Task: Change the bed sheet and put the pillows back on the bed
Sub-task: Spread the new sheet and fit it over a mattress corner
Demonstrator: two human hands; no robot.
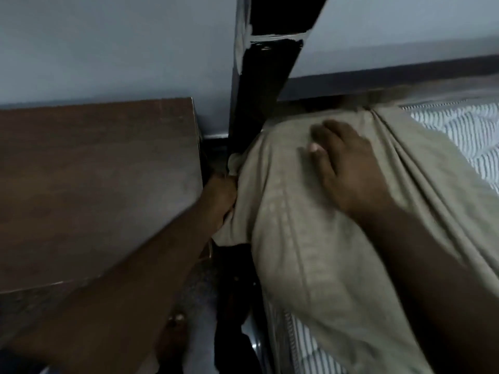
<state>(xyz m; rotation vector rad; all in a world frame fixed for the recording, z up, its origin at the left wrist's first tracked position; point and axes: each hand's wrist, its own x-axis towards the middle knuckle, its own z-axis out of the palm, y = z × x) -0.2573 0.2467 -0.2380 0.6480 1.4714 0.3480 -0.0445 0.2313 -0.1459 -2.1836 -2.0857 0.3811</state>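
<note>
Sheet [310,225] (beige, creased) under right hand [348,168].

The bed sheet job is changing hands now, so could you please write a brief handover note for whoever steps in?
Left hand: down at the mattress corner by the dark bedpost, gripping the beige sheet at its edge.
Right hand: fingers spread, pressing flat on top of the sheet at that corner.
Done: the sheet is pulled over this corner.
Left: striped mattress is bare at the right and near the lower edge, so the sheet is not yet spread or tucked elsewhere. No pillows in view.
Wooden side table stands close on the left.
</note>
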